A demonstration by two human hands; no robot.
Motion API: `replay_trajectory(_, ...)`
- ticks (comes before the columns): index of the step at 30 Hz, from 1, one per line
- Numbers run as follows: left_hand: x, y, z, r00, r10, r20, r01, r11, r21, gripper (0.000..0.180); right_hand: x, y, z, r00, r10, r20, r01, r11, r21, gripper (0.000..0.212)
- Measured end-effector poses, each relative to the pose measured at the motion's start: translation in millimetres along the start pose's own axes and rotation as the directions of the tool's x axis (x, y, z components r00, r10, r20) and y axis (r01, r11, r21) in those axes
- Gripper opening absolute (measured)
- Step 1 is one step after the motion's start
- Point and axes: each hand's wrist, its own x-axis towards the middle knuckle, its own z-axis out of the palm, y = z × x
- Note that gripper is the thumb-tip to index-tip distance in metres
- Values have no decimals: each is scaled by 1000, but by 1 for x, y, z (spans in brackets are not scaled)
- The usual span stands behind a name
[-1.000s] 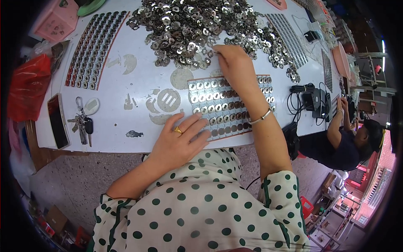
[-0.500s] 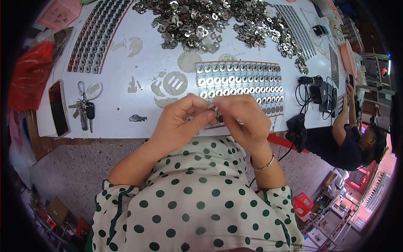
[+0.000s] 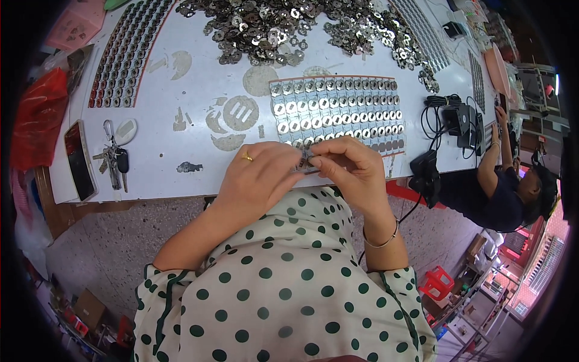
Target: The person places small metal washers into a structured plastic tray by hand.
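A panel [image 3: 335, 122] set with rows of shiny round metal pieces lies in front of me, near the table's front edge. Over its near left corner my left hand [image 3: 258, 174] is bent, back upward, with a gold ring showing; its fingertips are curled together and partly hidden. Beside it, my right hand [image 3: 354, 172] pinches with thumb and forefinger at the panel's near row. A small metal piece appears at those fingertips, too small to make out well. The two hands' fingertips nearly meet. Farther back is a big heap of loose metal pieces [image 3: 259, 36].
Another filled panel [image 3: 125, 60] lies at the far left. Keys [image 3: 116, 160], a phone [image 3: 80, 158] and a red bag [image 3: 42, 117] are on the left. Black adapters with cables [image 3: 461, 130] stand right, near a co-worker [image 3: 506, 187]. More panels [image 3: 422, 36] lie at the far right.
My left hand has turned over from a thumb-and-finger pinch to back upward, its ring now visible. My right fingertips have come down to the panel's near row. The whole view has shifted slightly.
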Motion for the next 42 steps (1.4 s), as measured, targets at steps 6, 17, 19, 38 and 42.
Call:
replay_trajectory(6,-11,-8,5,922,358,149,-387,870,306,31,-4,6,-3,979,206,0,-202,961,-189,17)
replay_trajectory(17,-10,-2,12,898,398,186,-439,827,351,27,-4,6,0,1000,-1,17,8,907,-420,25)
replay_trajectory(19,-9,-1,13,899,399,183,-438,829,348,28,-5,5,4,998,-44,-37,26,915,-403,26)
replay_trajectory(38,-2,-2,13,892,401,209,-449,843,296,36,52,-18,-17,899,-438,17,330,649,-686,25)
replay_trajectory(42,-2,-2,12,891,392,229,-449,836,315,34,135,-5,-10,786,-608,107,460,460,-759,30)
